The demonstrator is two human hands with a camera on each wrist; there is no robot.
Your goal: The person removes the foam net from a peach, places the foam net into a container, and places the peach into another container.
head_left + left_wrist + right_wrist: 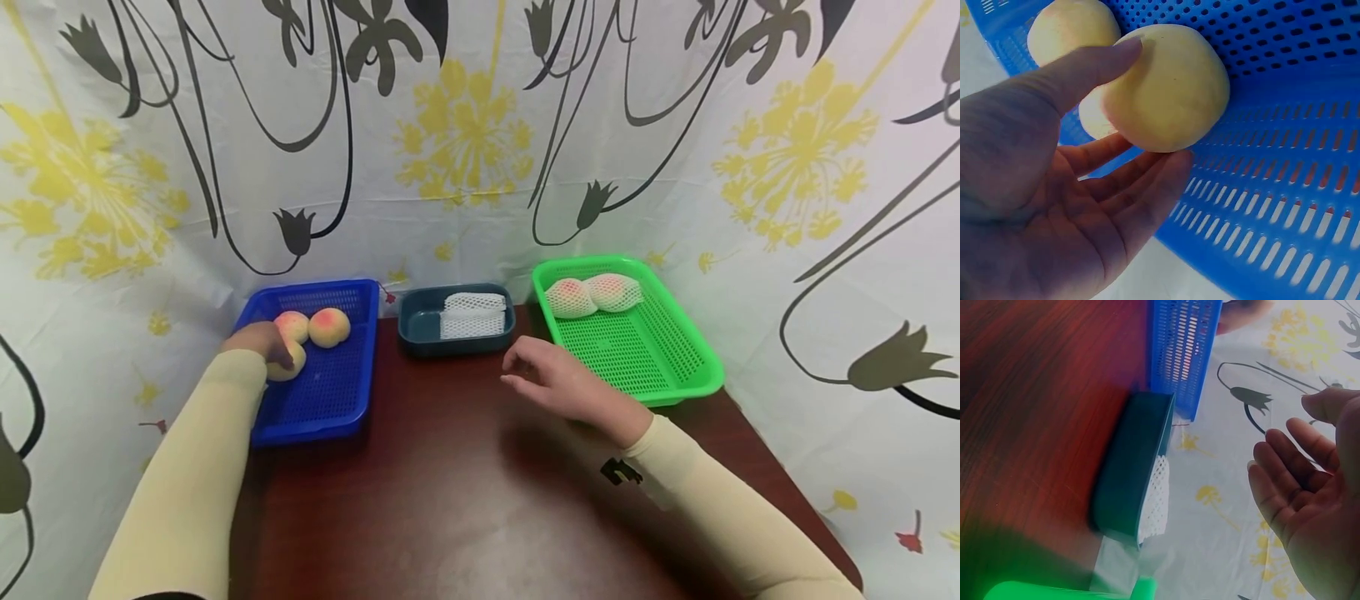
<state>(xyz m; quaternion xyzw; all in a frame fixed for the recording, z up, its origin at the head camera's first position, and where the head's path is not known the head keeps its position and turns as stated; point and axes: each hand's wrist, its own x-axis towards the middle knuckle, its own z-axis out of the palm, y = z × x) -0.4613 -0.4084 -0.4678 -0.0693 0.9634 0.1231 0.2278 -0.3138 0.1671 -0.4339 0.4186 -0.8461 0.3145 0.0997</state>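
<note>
Left hand (255,337): a peach (1175,94) is grasped – thumb laid on top, fingertips set against its underside.
Peach's place: it is held within the blue basket (322,408), just beside two other peaches (328,327); whether it is lifted cannot be told.
Right hand (558,379): it is poised near the green basket (626,358) – fingers loose and slightly bent.
Dark tray (420,343): white foam nets (472,323) are laid inside.
Green basket: two netted peaches (613,292) are placed at its far end.
</note>
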